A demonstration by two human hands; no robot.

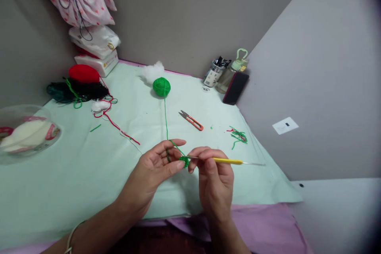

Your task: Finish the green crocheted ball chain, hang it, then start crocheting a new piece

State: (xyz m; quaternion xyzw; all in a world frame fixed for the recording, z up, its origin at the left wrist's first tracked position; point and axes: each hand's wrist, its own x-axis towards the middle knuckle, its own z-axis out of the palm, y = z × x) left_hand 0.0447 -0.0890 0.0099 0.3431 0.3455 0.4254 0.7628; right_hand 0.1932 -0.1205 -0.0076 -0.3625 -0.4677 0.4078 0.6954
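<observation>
Between the thumb and fingers of my left hand (pixel 156 168) is a small green crochet piece (pixel 184 161). Green yarn (pixel 166 115) passes over my left fingers and runs back to a green yarn ball (pixel 161 87). My right hand (pixel 216 170) grips a crochet hook (pixel 228 161) with a yellow handle, its metal tip at the crochet piece. The hook's other thin metal end sticks out to the right. Orange thread snips (pixel 191 120) lie on the cloth beyond my hands.
White stuffing (pixel 153 72) sits behind the ball. On the left are red yarn (pixel 84 74), dark yarn, and a clear bowl (pixel 29 151). Yarn scraps (pixel 239 135) lie at right. A phone (pixel 235 88), bottle (pixel 228 79) and pen holder (pixel 213 73) stand by the wall.
</observation>
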